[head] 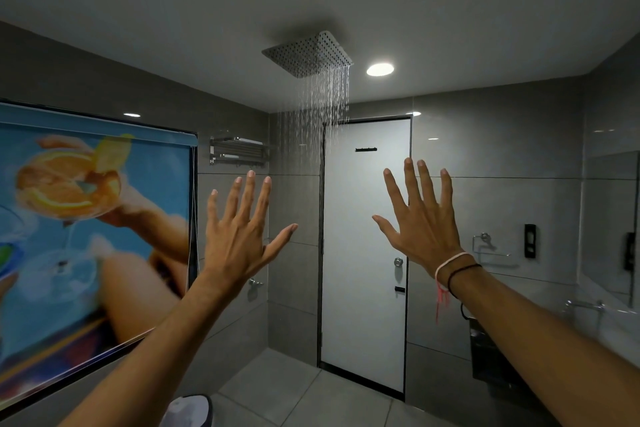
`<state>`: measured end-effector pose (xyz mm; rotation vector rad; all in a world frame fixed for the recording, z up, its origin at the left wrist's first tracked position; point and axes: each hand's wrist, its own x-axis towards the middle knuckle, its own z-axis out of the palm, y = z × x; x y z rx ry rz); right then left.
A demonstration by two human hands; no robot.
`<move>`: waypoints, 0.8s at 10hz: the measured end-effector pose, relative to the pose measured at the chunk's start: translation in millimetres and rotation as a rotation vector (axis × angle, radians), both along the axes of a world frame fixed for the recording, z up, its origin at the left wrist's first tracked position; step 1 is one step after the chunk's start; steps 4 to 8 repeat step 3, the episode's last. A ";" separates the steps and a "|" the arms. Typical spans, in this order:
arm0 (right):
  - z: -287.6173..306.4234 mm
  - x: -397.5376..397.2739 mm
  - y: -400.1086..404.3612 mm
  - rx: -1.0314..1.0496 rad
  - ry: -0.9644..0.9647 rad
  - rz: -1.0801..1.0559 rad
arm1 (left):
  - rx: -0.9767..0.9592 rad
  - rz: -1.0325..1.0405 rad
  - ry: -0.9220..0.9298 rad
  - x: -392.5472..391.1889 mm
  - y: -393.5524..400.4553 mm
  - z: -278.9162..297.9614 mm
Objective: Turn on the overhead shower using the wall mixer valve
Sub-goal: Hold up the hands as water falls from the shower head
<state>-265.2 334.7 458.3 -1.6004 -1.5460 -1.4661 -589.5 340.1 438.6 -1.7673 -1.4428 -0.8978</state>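
Two hands, left (pixel 239 236) and right (pixel 424 222), are raised with grip wide, empty. One shower (pixel 308 54) runs; two ceiling lights, possibly more.

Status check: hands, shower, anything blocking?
Left hand and right hand raised, open, empty. Overhead shower running, water falling. Mixer valve not in view. Nothing in the way.

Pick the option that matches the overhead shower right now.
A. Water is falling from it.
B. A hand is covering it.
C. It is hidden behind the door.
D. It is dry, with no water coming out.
A: thin streams of water fall from the square shower head on the ceiling, while the left hand and right hand are raised open, touching nothing.
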 end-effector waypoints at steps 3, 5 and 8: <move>6.0 -1.4 -24.8 -0.011 0.061 0.125 | -0.028 -0.002 -0.011 -1.9 -7.2 1.0; 6.0 -1.4 -24.8 -0.011 0.061 0.125 | -0.028 -0.002 -0.011 -1.9 -7.2 1.0; 6.0 -1.4 -24.8 -0.011 0.061 0.125 | -0.028 -0.002 -0.011 -1.9 -7.2 1.0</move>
